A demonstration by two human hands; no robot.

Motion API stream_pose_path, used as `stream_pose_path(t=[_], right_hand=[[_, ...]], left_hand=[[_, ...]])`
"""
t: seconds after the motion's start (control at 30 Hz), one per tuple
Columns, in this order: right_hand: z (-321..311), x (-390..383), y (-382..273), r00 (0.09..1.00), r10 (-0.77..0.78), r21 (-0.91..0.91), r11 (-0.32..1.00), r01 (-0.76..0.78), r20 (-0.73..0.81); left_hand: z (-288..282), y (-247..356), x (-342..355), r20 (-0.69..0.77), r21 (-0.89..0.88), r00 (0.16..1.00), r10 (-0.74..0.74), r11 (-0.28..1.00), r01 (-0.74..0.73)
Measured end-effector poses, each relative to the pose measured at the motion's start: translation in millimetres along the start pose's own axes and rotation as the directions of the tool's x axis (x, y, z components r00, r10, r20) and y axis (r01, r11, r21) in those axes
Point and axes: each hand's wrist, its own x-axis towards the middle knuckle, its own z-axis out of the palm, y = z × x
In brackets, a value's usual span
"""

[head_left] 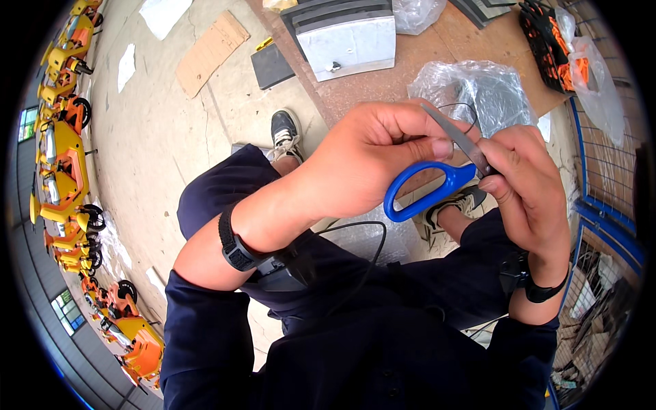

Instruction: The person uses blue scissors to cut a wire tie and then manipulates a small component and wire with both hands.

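Note:
A pair of scissors [459, 142] with a blue handle is in front of me, blade tip pointing up and to the left. My right hand [526, 181] pinches it near the pivot between thumb and fingers. One blue loop hangs free below my left thumb; the other loop cannot be seen. My left hand [386, 143] is closed, thumb against bent forefinger, beside the blade. A thin dark cord [474, 114] curves out from behind its fingers toward my right hand. Its ends are hidden.
Past my hands, clear plastic wrap [495, 92] and a silver-grey box [347, 46] lie on a brown board [410, 51]. An orange-black crate [543, 48] stands far right, beside a blue wire-mesh cage [601, 236]. Cardboard [212, 53] lies on the floor. Yellow-orange scooters [68, 157] line the left.

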Motion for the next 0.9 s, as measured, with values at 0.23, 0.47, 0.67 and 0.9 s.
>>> stream_pose_path(t=[0.23, 0.47, 0.67, 0.9], right_hand=[[-5, -5, 8, 0.996, 0.065, -0.029, 0.997, -0.067, -0.056], [-26, -8, 8, 0.989, 0.140, 0.205, 0.970, -0.130, -0.036], [0, 2, 2, 0.996, 0.071, 0.214, 0.974, -0.079, 0.045], [0, 5, 3, 0.999, -0.010, 0.118, 0.993, 0.006, 0.032]], left_hand=[[4, -5, -1, -0.018, 0.255, 0.975, 0.220, 0.944, -0.208], [0, 1, -5, -0.063, -0.034, 0.997, -0.035, 0.999, 0.033], [4, -2, -4, -0.046, -0.002, 0.999, 0.027, 1.000, -0.027], [4, -5, -7, 0.008, 0.085, 0.993, 0.117, 0.990, -0.117]])
